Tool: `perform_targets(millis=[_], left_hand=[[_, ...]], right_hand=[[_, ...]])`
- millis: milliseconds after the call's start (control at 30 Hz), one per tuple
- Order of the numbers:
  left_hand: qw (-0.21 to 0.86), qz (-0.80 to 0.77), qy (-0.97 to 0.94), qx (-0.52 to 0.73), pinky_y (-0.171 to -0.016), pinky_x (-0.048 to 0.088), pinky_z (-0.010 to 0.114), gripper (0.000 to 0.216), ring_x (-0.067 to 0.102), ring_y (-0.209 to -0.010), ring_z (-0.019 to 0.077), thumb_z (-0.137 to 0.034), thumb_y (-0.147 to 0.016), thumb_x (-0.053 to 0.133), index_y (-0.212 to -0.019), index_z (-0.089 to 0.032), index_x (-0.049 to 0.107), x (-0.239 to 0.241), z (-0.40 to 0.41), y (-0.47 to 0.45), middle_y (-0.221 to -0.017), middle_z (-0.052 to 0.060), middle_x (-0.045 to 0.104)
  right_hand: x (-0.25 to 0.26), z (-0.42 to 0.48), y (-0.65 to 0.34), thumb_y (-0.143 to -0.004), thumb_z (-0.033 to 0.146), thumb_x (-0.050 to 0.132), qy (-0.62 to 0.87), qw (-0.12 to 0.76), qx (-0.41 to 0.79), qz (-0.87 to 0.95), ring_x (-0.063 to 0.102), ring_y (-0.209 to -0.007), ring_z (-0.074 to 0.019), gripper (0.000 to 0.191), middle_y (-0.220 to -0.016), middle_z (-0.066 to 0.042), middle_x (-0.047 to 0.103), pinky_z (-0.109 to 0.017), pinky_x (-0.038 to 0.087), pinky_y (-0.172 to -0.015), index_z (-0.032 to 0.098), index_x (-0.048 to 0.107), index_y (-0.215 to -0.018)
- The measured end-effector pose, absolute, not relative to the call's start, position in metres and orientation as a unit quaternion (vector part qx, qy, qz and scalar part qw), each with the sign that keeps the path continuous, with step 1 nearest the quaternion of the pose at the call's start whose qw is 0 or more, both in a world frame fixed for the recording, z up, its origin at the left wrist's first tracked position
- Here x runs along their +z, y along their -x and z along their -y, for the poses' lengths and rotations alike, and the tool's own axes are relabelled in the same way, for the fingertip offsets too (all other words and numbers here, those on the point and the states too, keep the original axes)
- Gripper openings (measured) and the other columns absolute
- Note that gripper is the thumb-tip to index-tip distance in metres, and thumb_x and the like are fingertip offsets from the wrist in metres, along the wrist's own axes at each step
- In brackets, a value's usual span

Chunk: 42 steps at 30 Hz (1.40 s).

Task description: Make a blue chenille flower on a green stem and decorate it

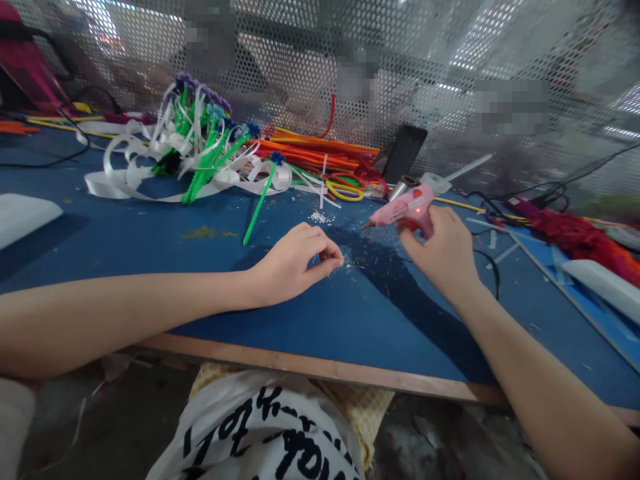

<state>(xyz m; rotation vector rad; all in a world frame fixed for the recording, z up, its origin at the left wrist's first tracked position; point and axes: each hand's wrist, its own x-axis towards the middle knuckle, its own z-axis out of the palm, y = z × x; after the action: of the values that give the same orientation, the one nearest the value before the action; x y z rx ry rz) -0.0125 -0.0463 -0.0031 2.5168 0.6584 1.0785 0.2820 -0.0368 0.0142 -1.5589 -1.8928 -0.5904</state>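
Note:
My right hand (445, 247) is wrapped round the handle of a pink hot glue gun (400, 208), its metal nozzle pointing left and slightly down above the table. A clear glue stick (465, 168) juts from its back. Closer to the table's middle, my left hand (305, 260) is closed in a pinch, thumb and forefinger together; what lies between the tips is too small to make out. Just beyond it sits a little heap of white beads (320, 218). A green pipe-cleaner stem with a blue flower top (260, 203) lies behind my left hand.
White ribbon (107, 187) and a bundle of green stems (205, 167) with blue and purple flowers lie at the back left. Orange pipe cleaners (315, 152) and a dark phone-like slab (406, 152) are against the perforated metal panel (300, 73). Red material (580, 240) lies right.

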Motion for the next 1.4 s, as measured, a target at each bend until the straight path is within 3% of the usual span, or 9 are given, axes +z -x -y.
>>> perform_targets(millis=[133, 233, 367, 467, 633, 733, 1033, 1200, 1400], left_hand=[[0.177, -0.242, -0.878, 0.374, -0.087, 0.044, 0.033, 0.014, 0.059, -0.088, 0.0160, -0.026, -0.099, 0.055, -0.092, -0.018, 0.064, -0.001, 0.048, 0.014, -0.089, 0.003, 0.069], [0.181, -0.243, -0.878, 0.371, -0.087, 0.044, 0.033, 0.014, 0.058, -0.088, 0.0159, -0.025, -0.099, 0.053, -0.091, -0.018, 0.063, 0.001, 0.049, 0.014, -0.089, 0.003, 0.068], [0.184, -0.247, -0.878, 0.367, -0.087, 0.043, 0.031, 0.014, 0.057, -0.086, 0.0149, -0.020, -0.097, 0.052, -0.087, -0.017, 0.060, 0.002, 0.050, 0.014, -0.089, 0.003, 0.068], [0.188, -0.252, -0.879, 0.359, -0.087, 0.043, 0.031, 0.012, 0.057, -0.085, 0.0148, -0.019, -0.094, 0.054, -0.084, -0.017, 0.060, 0.002, 0.050, 0.013, -0.087, 0.002, 0.067], [0.191, -0.266, -0.881, 0.342, -0.084, 0.043, 0.031, 0.011, 0.057, -0.083, 0.0160, -0.017, -0.090, 0.056, -0.080, -0.017, 0.061, -0.001, 0.046, 0.010, -0.082, 0.002, 0.066], [0.193, -0.278, -0.876, 0.343, -0.081, 0.042, 0.031, 0.009, 0.058, -0.082, 0.0160, -0.018, -0.088, 0.057, -0.080, -0.017, 0.062, -0.003, 0.045, 0.009, -0.082, 0.002, 0.067], [0.288, -0.315, -0.851, 0.305, -0.059, 0.035, 0.024, 0.010, 0.046, -0.052, 0.0089, -0.026, -0.095, 0.052, -0.093, -0.019, 0.060, 0.001, 0.051, 0.011, -0.057, -0.008, 0.051], [0.277, -0.304, -0.858, 0.306, -0.055, 0.031, 0.024, 0.008, 0.037, -0.044, 0.0080, -0.024, -0.095, 0.052, -0.095, -0.019, 0.058, 0.002, 0.054, 0.009, -0.048, -0.012, 0.035], [0.283, -0.294, -0.862, 0.302, -0.055, 0.032, 0.023, 0.009, 0.038, -0.044, 0.0083, -0.024, -0.096, 0.051, -0.097, -0.020, 0.059, 0.001, 0.054, 0.009, -0.049, -0.012, 0.037]], right_hand=[[0.007, 0.027, -0.299, -0.081, 0.042, 0.065, 0.660, 0.285, -0.142, 0.681, 0.047, -0.052, -0.0172, 0.027, -0.057, 0.001, 0.051, -0.032, 0.037, -0.053, 0.023, 0.052, -0.066], [-0.003, 0.018, -0.313, -0.078, 0.045, 0.070, 0.680, 0.281, -0.129, 0.664, 0.050, -0.048, -0.0180, 0.026, -0.057, -0.001, 0.056, -0.031, 0.036, -0.050, 0.021, 0.062, -0.075], [-0.007, 0.012, -0.318, -0.074, 0.049, 0.074, 0.686, 0.295, -0.137, 0.651, 0.062, -0.062, -0.0251, 0.038, -0.074, -0.010, 0.070, -0.039, 0.048, -0.060, 0.016, 0.067, -0.092], [0.006, 0.026, -0.298, -0.087, 0.046, 0.064, 0.616, 0.339, -0.144, 0.696, 0.069, -0.091, -0.0318, 0.032, -0.098, -0.016, 0.076, -0.050, 0.051, -0.084, 0.017, 0.069, -0.101], [0.029, 0.069, -0.244, -0.103, 0.041, 0.043, 0.437, 0.409, 0.051, 0.799, 0.070, -0.105, -0.0242, 0.035, -0.110, -0.007, 0.076, -0.044, 0.054, -0.092, 0.025, 0.072, -0.110], [0.027, 0.083, -0.225, -0.093, 0.040, 0.065, 0.396, 0.352, 0.045, 0.847, 0.072, -0.100, -0.0248, 0.029, -0.108, -0.006, 0.078, -0.042, 0.057, -0.089, 0.027, 0.070, -0.118], [0.017, 0.084, -0.215, -0.092, 0.018, 0.063, 0.380, 0.321, -0.025, 0.867, 0.072, -0.076, -0.0184, 0.013, -0.085, -0.001, 0.078, -0.034, 0.057, -0.069, 0.027, 0.073, -0.092], [0.019, 0.090, -0.209, -0.087, 0.016, 0.062, 0.396, 0.323, -0.044, 0.858, 0.067, -0.066, -0.0165, 0.011, -0.075, 0.000, 0.071, -0.031, 0.052, -0.060, 0.025, 0.066, -0.082], [0.015, 0.091, -0.207, -0.086, 0.013, 0.060, 0.403, 0.320, -0.060, 0.856, 0.065, -0.066, -0.0156, 0.012, -0.074, 0.000, 0.068, -0.030, 0.051, -0.060, 0.025, 0.061, -0.082]])
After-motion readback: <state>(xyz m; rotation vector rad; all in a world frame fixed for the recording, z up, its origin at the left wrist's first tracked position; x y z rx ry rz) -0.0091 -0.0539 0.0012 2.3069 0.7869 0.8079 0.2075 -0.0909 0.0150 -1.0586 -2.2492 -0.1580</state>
